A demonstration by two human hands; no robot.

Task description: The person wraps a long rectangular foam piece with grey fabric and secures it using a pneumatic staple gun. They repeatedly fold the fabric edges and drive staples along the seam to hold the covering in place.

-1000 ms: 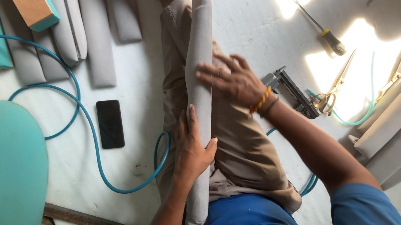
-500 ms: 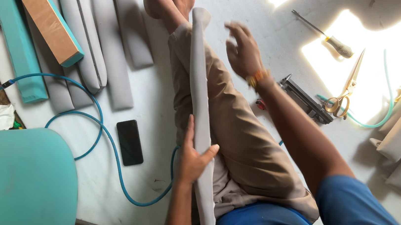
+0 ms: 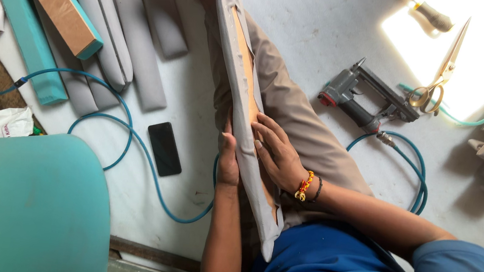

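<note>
Long grey fabric-covered panel (image 3: 241, 88) lies on edge along the person's leg, wooden underside showing. Left hand (image 3: 228, 160) presses flat against its left face, fingers straight. Right hand (image 3: 276, 153) grips the right side, fingers curled on the fabric edge. Staple gun (image 3: 365, 101), scissors (image 3: 440, 79) on floor right; phone (image 3: 164, 148) left.

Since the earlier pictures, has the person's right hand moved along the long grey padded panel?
Yes. The right hand has come down the grey padded panel toward the body, away from the foot end, and now lies opposite the left hand.
</note>
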